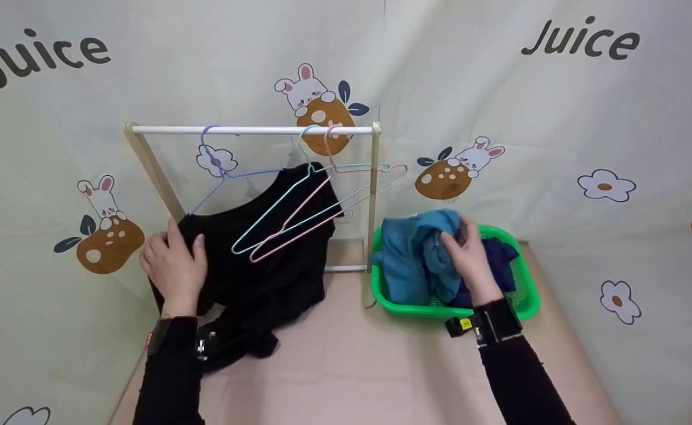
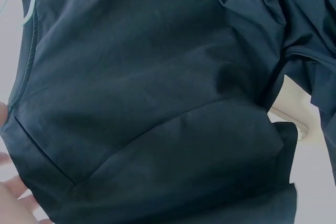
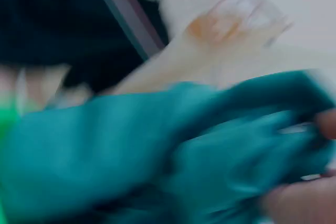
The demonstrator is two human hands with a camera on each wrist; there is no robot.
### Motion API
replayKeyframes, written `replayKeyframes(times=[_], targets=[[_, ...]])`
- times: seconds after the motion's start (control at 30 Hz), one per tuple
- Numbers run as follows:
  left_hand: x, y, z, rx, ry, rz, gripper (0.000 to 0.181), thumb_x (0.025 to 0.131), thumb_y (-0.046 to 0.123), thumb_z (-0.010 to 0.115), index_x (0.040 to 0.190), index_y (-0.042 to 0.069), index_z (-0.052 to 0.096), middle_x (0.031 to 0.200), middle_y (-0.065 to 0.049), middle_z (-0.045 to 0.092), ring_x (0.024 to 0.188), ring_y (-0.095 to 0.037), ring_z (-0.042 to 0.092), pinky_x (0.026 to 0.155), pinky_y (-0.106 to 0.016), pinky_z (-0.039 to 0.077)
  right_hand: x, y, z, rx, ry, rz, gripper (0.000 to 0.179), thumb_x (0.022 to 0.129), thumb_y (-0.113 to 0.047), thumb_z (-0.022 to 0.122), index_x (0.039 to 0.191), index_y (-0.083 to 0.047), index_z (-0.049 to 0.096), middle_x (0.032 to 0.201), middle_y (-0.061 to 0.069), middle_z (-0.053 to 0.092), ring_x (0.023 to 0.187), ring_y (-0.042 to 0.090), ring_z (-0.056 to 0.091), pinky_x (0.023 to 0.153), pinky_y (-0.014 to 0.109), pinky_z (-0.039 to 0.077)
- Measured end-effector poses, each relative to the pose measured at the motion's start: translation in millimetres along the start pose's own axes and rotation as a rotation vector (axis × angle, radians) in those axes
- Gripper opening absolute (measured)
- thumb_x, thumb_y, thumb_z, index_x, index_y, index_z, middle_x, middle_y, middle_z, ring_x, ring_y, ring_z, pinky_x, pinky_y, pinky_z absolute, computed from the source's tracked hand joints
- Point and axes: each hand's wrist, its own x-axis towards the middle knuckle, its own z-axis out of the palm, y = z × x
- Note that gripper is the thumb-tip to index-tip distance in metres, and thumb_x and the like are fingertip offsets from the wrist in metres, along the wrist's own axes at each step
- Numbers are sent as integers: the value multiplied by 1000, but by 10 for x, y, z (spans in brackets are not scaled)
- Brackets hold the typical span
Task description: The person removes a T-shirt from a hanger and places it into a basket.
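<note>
A: Leftmost entry?
B: Rack (image 1: 251,130), white top rail, pale uprights, standing on the worktop (image 1: 334,354).
A: Next?
B: Left hand (image 1: 175,265), grasping the shoulder edge of a black garment (image 1: 275,277).
A: Position of that garment?
B: Below the rail, on a violet hanger (image 1: 222,175) hooked toward the rail's left end; its lower folds are bunched low, toward the person.
A: Continuing right?
B: Mint hanger (image 1: 309,168), then pink hanger (image 1: 332,170), side by side on the rail, both in front of the black garment.
A: Beyond the right upright?
B: Basket (image 1: 420,310), green plastic, on the worktop just beside the rack.
A: Contents?
B: Teal garment (image 1: 408,260), crumpled, at the left, its top rising above the rim. Right hand (image 1: 470,257), pinching its upper folds between thumb and fingers. Last, navy garment (image 1: 499,262), at the right, partly hidden by the wrist.
</note>
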Motion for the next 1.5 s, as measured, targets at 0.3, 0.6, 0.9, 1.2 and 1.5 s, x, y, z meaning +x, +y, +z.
replayKeyframes(times=[0.3,0.6,0.9,1.2,1.5], targets=[[0,44,14,10,42,25,46,101,27,57,133,-6,54,117,-31,58,105,-49,49,97,-61,30,-136,601,-93,-516,-173,44,75,104,-41,48,156,1,13,159,29,14,145,45,16,114,55,20],[7,78,7,-10,68,46,25,102,18,56,101,-6,65,97,-26,67,81,-48,53,73,-56,40,-243,812,-14,-721,-131,-57,68,104,-31,52,151,9,23,152,36,25,140,52,23,112,62,15],[18,126,-54,-50,184,51,20,99,12,59,91,-5,66,87,-25,68,74,-48,54,67,-56,39,-332,879,51,-749,-137,-68,69,102,-32,55,152,6,27,152,35,27,139,53,24,111,66,13],[12,189,-100,-116,357,129,26,100,15,57,87,-7,63,80,-26,63,72,-48,49,69,-55,37,-387,865,97,-733,-142,-133,66,101,-30,56,149,7,31,150,36,29,139,54,25,110,67,14],[-298,-126,15,-123,346,199,19,96,9,60,86,-6,64,75,-24,63,66,-47,47,65,-54,36,-450,921,122,-690,-144,-196,64,100,-25,59,149,7,33,150,35,31,139,51,27,111,63,16]])
